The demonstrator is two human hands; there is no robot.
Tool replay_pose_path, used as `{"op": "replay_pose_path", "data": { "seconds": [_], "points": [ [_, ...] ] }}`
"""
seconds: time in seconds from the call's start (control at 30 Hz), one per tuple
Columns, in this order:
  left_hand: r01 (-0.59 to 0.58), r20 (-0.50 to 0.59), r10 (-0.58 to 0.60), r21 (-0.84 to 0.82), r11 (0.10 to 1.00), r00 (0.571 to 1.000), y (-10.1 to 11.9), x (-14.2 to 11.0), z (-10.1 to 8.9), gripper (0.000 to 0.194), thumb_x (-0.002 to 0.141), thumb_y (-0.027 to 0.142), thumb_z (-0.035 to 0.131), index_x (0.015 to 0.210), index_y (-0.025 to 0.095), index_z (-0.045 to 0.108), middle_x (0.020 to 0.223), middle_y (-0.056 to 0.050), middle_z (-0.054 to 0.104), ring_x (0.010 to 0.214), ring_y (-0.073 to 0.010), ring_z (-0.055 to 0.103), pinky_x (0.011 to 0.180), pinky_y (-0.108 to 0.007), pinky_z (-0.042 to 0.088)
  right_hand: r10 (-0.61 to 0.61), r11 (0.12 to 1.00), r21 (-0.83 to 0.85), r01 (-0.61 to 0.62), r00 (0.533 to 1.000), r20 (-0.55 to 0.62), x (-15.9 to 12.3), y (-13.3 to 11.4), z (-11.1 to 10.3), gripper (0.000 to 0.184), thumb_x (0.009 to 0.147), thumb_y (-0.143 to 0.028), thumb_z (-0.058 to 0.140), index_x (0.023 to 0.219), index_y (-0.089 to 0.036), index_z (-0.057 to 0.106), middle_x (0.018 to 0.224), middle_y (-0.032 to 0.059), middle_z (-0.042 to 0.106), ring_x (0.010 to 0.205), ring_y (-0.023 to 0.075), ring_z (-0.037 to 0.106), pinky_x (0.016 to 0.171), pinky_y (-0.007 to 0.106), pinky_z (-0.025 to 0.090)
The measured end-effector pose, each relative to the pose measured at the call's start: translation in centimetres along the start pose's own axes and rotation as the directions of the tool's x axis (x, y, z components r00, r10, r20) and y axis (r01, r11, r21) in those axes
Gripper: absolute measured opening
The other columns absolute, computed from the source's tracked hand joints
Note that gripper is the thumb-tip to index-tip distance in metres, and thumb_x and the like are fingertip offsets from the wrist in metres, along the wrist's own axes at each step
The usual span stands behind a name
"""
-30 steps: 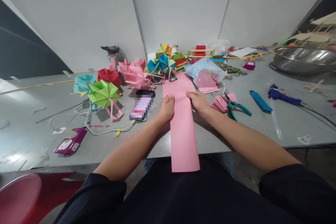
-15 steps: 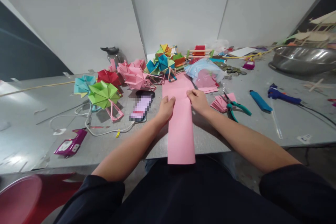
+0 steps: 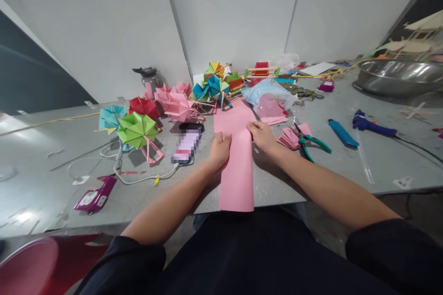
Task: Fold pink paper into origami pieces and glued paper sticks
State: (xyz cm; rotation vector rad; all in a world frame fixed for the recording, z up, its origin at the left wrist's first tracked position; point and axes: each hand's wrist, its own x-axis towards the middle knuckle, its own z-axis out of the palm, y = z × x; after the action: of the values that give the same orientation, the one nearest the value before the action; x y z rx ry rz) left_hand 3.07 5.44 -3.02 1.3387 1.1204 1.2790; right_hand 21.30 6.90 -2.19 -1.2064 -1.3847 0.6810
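Note:
A long folded strip of pink paper (image 3: pixel 236 175) stretches from between my hands toward my body, its near end at the table's front edge. My left hand (image 3: pixel 220 151) grips the strip's left edge, thumb on top. On the opposite edge my right hand (image 3: pixel 262 135) pinches it between thumb and curled fingers. Past my hands lies more flat pink paper (image 3: pixel 226 120); whether it is one piece with the strip I cannot tell. Small pink paper pieces (image 3: pixel 290 137) and teal-handled pliers (image 3: pixel 306 140) lie to the right of my right hand.
Folded paper models, one of them green (image 3: pixel 137 130), stand at the back left. A phone (image 3: pixel 186 146) on a cable lies left of my hands. Rightward are a blue utility knife (image 3: pixel 342 133), a blue glue gun (image 3: pixel 374 125) and a metal basin (image 3: pixel 398 78). A plastic bag (image 3: pixel 268 97) sits behind.
The pink strip's near end has shifted forward and slightly left, away from my body. My left hand has come slightly nearer; both hands keep their hold. The view has tilted a little.

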Motion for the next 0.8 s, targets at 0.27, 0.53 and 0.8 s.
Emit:
{"op": "replay_pose_path", "data": {
  "seconds": [0.27,0.53,0.8],
  "points": [
    [-0.004,0.069,-0.002,0.09,0.996,0.998,0.4,-0.9,0.1,0.03,0.095,0.042,0.071,0.079,0.022,0.055,0.069,0.003,0.056,0.071,-0.0172,0.057,0.07,-0.029,0.049,-0.04,0.999,-0.02,0.038,0.994,-0.099,0.1,-0.4,-0.7,0.054,0.089,-0.067,0.054,0.061,-0.025,0.037,0.062,-0.0035,0.033,0.064,0.014,0.032,0.059,0.032,0.027],
    [-0.044,0.094,0.031,0.15,0.988,0.995,1.2,-1.2,0.2,0.025,0.099,0.033,0.062,0.078,0.021,0.057,0.074,0.001,0.062,0.075,-0.0182,0.058,0.076,-0.03,0.048,-0.044,0.999,-0.018,0.042,0.994,-0.101,0.1,-0.2,-0.9,0.051,0.09,-0.062,0.056,0.06,-0.026,0.035,0.06,-0.0044,0.031,0.061,0.0138,0.031,0.058,0.032,0.027],
    [-0.062,0.073,0.05,0.171,0.983,0.996,1.2,-1.2,0.1,0.022,0.1,0.028,0.063,0.08,0.022,0.057,0.079,-0.001,0.064,0.079,-0.0203,0.059,0.081,-0.033,0.048,-0.053,0.998,-0.033,0.051,0.995,-0.081,-0.1,-0.2,-0.9,0.048,0.091,-0.059,0.056,0.062,-0.025,0.039,0.061,-0.0038,0.035,0.063,0.0141,0.034,0.059,0.031,0.028]
  ]
}}
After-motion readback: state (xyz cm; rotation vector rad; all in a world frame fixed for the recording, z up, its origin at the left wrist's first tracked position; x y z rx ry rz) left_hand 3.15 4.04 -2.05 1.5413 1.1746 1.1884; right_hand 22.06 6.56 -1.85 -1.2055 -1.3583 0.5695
